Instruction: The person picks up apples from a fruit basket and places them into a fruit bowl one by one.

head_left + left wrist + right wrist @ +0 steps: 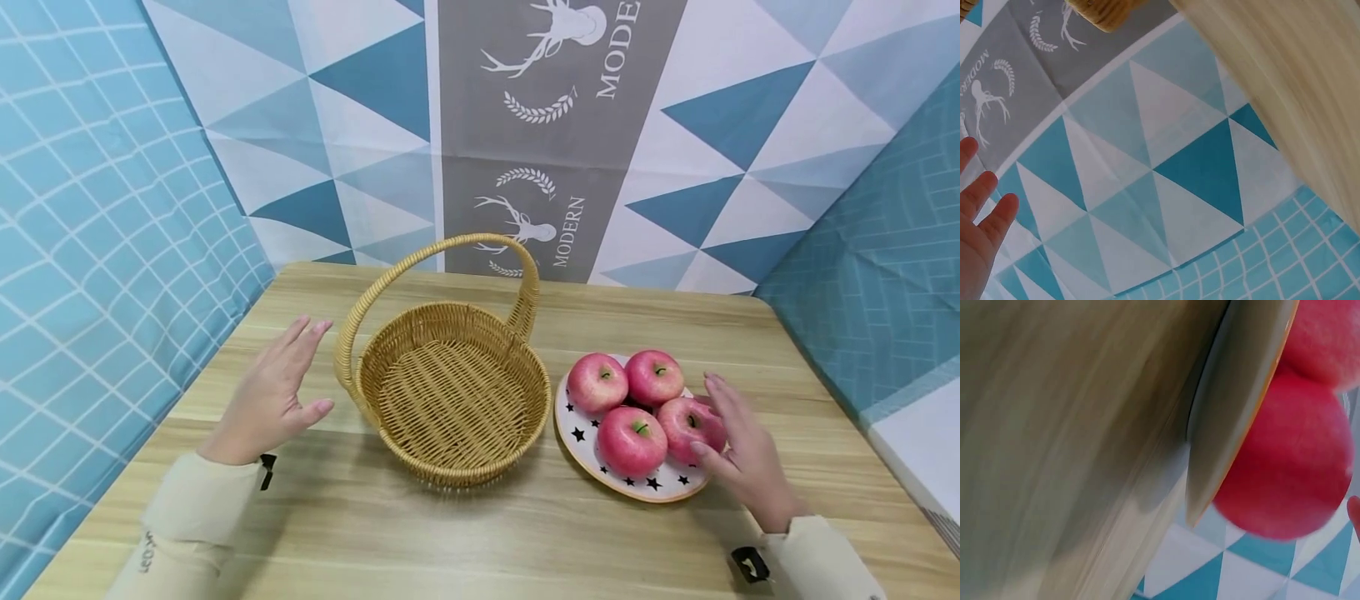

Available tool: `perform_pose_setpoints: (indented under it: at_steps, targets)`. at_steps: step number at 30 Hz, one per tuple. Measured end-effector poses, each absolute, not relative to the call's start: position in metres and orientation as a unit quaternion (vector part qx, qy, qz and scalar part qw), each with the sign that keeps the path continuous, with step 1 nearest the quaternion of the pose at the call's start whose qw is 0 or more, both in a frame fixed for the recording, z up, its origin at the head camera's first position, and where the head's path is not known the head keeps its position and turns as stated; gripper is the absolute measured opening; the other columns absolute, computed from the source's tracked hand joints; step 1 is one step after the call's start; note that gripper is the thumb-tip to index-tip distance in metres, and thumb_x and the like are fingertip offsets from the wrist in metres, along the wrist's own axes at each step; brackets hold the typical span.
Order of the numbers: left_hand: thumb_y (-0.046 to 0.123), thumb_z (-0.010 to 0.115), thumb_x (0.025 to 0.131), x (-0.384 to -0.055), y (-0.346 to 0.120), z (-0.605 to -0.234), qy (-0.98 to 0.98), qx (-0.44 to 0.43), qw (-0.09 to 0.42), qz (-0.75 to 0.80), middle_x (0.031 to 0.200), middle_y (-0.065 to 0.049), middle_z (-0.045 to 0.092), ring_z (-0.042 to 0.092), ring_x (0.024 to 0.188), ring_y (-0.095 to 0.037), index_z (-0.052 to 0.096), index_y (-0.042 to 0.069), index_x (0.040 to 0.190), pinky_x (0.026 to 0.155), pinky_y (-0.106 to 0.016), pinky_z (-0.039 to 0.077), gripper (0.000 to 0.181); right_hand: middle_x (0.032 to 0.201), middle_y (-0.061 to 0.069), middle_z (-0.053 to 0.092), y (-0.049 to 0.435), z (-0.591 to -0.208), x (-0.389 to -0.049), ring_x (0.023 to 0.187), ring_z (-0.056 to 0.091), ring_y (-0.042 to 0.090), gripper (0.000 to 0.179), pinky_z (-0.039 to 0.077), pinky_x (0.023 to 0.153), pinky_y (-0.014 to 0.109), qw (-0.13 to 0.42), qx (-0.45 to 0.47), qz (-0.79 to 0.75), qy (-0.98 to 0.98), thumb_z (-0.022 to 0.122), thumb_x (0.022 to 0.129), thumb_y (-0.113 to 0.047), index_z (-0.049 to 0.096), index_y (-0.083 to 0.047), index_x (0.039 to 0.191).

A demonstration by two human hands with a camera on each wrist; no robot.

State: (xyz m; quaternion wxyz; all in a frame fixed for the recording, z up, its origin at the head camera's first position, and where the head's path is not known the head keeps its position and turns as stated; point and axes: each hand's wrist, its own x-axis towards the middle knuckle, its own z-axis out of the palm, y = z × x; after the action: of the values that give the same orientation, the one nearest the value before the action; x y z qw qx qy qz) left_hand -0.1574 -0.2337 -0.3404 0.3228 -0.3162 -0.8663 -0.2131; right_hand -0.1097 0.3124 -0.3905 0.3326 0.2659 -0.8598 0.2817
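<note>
A round wicker basket with a tall arched handle stands on the wooden table, and its woven bottom shows bare. To its left my left hand is raised with fingers extended and thumb apart, holding nothing; some of its fingers show in the left wrist view. Several red apples sit on a white plate with black stars, right of the basket. My right hand hovers at the plate's right side, fingers spread beside the rightmost apple and overlapping it in the head view.
The wooden table carries the basket and plate. Behind it hangs a cloth with triangles and deer prints. Blue tiled cloth borders the left side, teal cloth the right. A white surface lies at the right edge.
</note>
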Motion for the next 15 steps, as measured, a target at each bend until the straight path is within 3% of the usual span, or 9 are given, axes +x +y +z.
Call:
perform_pose_setpoints:
  at_steps: [4, 6, 9, 11, 14, 15]
  targets:
    - [0.075, 0.028, 0.092, -0.162, -0.226, -0.341, -0.841, -0.347, 0.359, -0.209, 0.148, -0.002, 0.046, 0.033, 0.142, -0.023, 0.020, 0.026, 0.157, 0.106, -0.058, 0.034, 0.081, 0.153, -0.023, 0.026, 0.305, -0.393, -0.114, 0.136, 0.025, -0.010, 0.077, 0.019, 0.105, 0.004, 0.315, 0.285, 0.298, -0.855, 0.050, 0.092, -0.064, 0.036, -0.018, 0.152]
    - [0.073, 0.028, 0.093, -0.163, -0.224, -0.341, -0.830, -0.359, 0.366, -0.221, 0.146, -0.004, 0.048, 0.028, 0.143, -0.012, 0.018, 0.024, 0.157, 0.110, -0.052, 0.032, 0.081, 0.153, -0.022, 0.027, 0.301, -0.395, -0.116, 0.137, 0.025, -0.009, 0.081, 0.019, 0.106, 0.005, 0.303, 0.296, 0.304, -0.853, 0.052, 0.089, -0.066, 0.037, -0.016, 0.151]
    - [0.072, 0.030, 0.094, -0.164, -0.220, -0.340, -0.820, -0.368, 0.353, -0.259, 0.135, -0.022, 0.054, 0.027, 0.141, -0.004, 0.016, 0.023, 0.157, 0.114, -0.046, 0.026, 0.081, 0.154, -0.019, 0.027, 0.296, -0.397, -0.117, 0.137, 0.023, -0.009, 0.081, 0.017, 0.105, 0.005, 0.270, 0.304, 0.318, -0.857, 0.060, 0.087, -0.062, 0.034, -0.022, 0.152]
    - [0.071, 0.031, 0.094, -0.165, -0.217, -0.339, -0.814, -0.375, 0.340, -0.286, 0.129, -0.032, 0.052, 0.029, 0.137, 0.001, 0.016, 0.022, 0.157, 0.115, -0.042, 0.023, 0.081, 0.154, -0.013, 0.032, 0.292, -0.398, -0.116, 0.137, 0.022, -0.009, 0.081, 0.015, 0.105, 0.005, 0.254, 0.302, 0.318, -0.862, 0.064, 0.087, -0.058, 0.037, -0.018, 0.151]
    - [0.069, 0.035, 0.095, -0.167, -0.213, -0.337, -0.805, -0.385, 0.325, -0.313, 0.141, -0.021, 0.049, 0.031, 0.135, 0.004, 0.018, 0.019, 0.157, 0.115, -0.035, 0.021, 0.081, 0.146, 0.004, 0.046, 0.287, -0.397, -0.114, 0.133, 0.038, 0.005, 0.077, 0.014, 0.105, 0.007, 0.263, 0.289, 0.275, -0.878, 0.059, 0.089, -0.061, 0.046, -0.011, 0.145]
    - [0.068, 0.035, 0.095, -0.169, -0.212, -0.336, -0.802, -0.389, 0.323, -0.318, 0.144, -0.015, 0.048, 0.033, 0.134, 0.004, 0.020, 0.017, 0.157, 0.114, -0.033, 0.022, 0.081, 0.141, 0.010, 0.051, 0.285, -0.397, -0.113, 0.129, 0.044, 0.013, 0.077, 0.021, 0.109, 0.013, 0.274, 0.286, 0.250, -0.883, 0.055, 0.089, -0.064, 0.050, -0.007, 0.141]
